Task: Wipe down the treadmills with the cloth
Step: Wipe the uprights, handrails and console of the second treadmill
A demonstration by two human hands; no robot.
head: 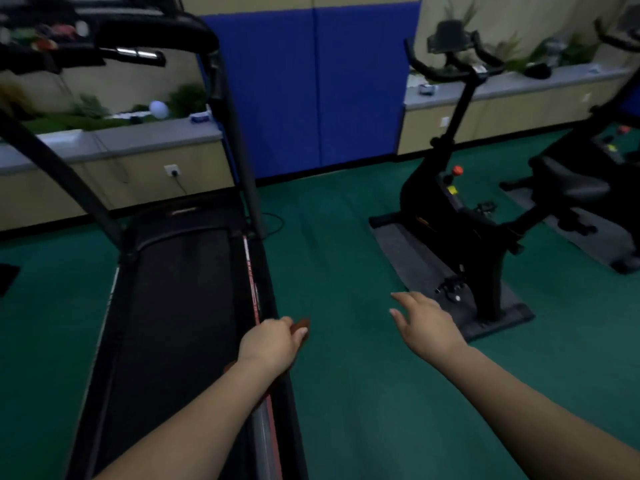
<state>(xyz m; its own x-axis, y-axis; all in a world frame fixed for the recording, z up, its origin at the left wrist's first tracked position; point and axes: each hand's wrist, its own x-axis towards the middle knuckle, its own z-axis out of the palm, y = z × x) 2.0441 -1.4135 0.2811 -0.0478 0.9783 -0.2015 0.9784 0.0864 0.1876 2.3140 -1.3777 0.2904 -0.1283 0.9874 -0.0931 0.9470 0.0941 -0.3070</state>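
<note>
Head view showed the left hand [273, 342] curled round a reddish-brown cloth [300, 326], held over the right side rail [258, 306] of the treadmill [180, 289]. The right hand [424, 322] hung over the green floor [339, 254] with fingers loosely spread, holding nothing. To wipe well, the cloth probably needed flattening against the rail and long strokes along it. An exercise bike [460, 216] on a mat [408, 258] stood well apart to the right; nothing blocked the rail.

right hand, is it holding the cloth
No, the right hand hangs open over the green floor with nothing in it; the left hand grips the brownish cloth.
</note>
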